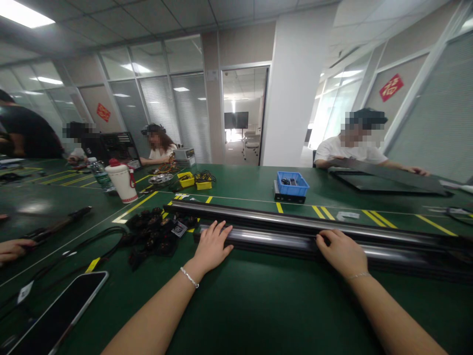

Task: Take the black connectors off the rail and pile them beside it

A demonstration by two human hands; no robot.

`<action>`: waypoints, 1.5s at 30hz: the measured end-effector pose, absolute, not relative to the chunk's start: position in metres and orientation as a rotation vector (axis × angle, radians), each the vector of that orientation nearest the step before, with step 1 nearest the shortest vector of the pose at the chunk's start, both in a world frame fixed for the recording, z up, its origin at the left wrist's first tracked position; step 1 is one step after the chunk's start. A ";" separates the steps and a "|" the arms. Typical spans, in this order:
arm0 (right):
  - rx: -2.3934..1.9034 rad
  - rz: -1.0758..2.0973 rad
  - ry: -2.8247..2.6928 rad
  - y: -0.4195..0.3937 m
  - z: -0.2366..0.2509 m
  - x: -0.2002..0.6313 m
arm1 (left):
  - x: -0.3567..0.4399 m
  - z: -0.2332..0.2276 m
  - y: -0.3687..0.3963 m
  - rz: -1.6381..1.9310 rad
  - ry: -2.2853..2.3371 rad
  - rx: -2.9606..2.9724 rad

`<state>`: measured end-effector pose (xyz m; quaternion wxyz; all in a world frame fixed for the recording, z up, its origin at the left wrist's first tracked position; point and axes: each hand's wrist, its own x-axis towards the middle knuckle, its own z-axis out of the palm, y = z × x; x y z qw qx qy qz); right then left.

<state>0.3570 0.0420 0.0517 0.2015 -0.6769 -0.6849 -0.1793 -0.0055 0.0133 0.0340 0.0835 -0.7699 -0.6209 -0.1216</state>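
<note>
Two long, glossy black metal profiles lie side by side across the green table. My left hand [214, 245] rests with spread fingers on the left end of the near profile [273, 241]. Further right along the same bar, my right hand [344, 251] has its fingers curled over it, thumb and forefinger bent together at its edge. The far profile [254, 215] runs just behind, with no hand on it. A heap of small black parts with cables [155, 236] sits left of the profiles' ends, a small square label card [179, 229] on its right side.
A phone [62, 310] lies at the near left. A white tumbler [121, 182], a water bottle [99, 173], yellow bins [185, 179] and a blue bin [292, 183] stand further back. Another person's hand [16, 249] enters at left; a person opposite holds a dark panel [391, 176].
</note>
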 end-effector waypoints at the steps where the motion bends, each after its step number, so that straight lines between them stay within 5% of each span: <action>1: -1.891 -0.491 -1.920 0.042 0.052 0.358 | -0.005 0.034 0.013 -0.365 -1.854 -2.299; 45: -1.663 -0.569 -2.063 0.038 0.044 0.321 | -0.004 0.034 0.013 -0.374 -1.850 -2.290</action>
